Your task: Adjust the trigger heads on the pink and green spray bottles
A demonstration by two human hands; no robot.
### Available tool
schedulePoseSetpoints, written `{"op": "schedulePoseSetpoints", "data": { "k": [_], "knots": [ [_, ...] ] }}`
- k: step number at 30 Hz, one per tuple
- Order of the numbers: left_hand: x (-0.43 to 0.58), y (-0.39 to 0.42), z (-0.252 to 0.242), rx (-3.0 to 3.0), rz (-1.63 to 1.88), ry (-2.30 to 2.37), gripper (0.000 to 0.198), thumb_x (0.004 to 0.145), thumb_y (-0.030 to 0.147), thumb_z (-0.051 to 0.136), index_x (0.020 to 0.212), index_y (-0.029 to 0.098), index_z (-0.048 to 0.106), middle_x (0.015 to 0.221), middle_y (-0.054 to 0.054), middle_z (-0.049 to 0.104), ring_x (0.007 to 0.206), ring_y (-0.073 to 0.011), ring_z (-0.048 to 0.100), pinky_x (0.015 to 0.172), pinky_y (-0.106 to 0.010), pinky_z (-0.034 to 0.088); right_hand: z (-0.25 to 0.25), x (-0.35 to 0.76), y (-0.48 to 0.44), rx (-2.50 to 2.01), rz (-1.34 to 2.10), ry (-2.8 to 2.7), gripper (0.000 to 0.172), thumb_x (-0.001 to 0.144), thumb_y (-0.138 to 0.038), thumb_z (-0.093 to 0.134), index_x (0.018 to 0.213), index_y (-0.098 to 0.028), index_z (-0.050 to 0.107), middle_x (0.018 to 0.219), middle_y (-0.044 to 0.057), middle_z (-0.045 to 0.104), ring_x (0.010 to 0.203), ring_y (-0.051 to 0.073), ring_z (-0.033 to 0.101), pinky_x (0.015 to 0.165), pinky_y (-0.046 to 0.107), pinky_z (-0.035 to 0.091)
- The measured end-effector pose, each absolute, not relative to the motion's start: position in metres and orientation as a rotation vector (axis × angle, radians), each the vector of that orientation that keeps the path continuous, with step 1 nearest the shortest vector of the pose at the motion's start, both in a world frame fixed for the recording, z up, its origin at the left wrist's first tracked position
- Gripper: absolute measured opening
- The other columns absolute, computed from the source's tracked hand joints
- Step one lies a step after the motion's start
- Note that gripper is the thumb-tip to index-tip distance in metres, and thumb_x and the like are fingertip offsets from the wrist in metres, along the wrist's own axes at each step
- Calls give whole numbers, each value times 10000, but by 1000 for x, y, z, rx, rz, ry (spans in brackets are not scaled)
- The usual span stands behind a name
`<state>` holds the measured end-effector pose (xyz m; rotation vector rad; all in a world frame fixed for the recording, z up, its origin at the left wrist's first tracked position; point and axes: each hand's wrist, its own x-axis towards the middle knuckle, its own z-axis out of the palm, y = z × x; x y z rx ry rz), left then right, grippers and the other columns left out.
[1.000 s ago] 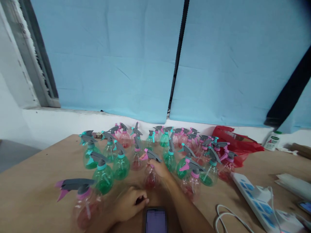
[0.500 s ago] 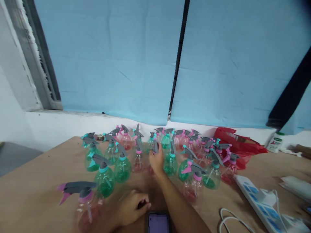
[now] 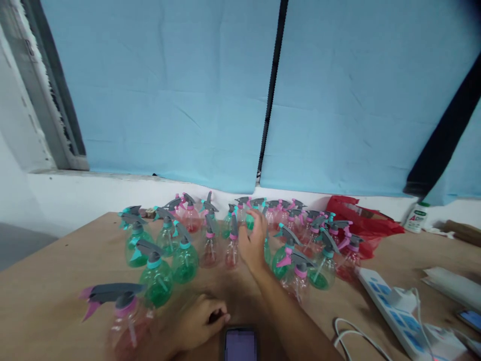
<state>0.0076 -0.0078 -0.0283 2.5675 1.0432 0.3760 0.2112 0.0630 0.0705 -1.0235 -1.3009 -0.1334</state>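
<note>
My right hand (image 3: 253,240) is raised among the spray bottles with its fingers apart and nothing in them. Just left of it stands a pink spray bottle (image 3: 232,253) with a grey trigger head, upright on the table. A green spray bottle is mostly hidden behind my right hand. Near the front, my left hand (image 3: 206,321) rests loosely curled, with nothing visible in it. To its left is a larger-looking, close pink spray bottle (image 3: 131,328). A green spray bottle (image 3: 156,286) stands behind that one.
Several more pink and green spray bottles stand toward the wall. A phone (image 3: 240,345) lies at the front edge. On the right are a power strip (image 3: 394,311) with white cables, a red plastic bag (image 3: 368,225) and a white bottle (image 3: 416,217).
My right hand has let go of the pink spray bottle and moved slightly right, its fingers spreading. The bottle stands by itself. My left hand stays curled in place; the view has shifted slightly.
</note>
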Motion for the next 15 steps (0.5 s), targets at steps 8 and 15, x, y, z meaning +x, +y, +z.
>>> {"op": "schedulePoseSetpoints", "data": {
  "k": [8, 15],
  "knots": [
    [8, -7, -33, 2536, 412, 1078, 308, 1026, 444, 516, 882, 237, 692, 795, 12, 702, 769, -167, 605, 702, -272, 378, 135, 274, 57, -2058, -290, -1604, 351, 940, -273, 567, 1253, -136, 648, 1139, 198, 728, 1216, 364, 601, 1008, 467, 419],
    [10, -9, -23, 2548, 345, 1072, 320, 1028, 438, 499, 878, 240, 701, 760, 22, 697, 710, -153, 599, 656, -268, 352, 136, 276, 54, -2276, -184, -1738, 330, 988, -269, 493, 1180, -118, 716, 1198, 234, 718, 1137, 357, 689, 940, 466, 491]
  ]
}}
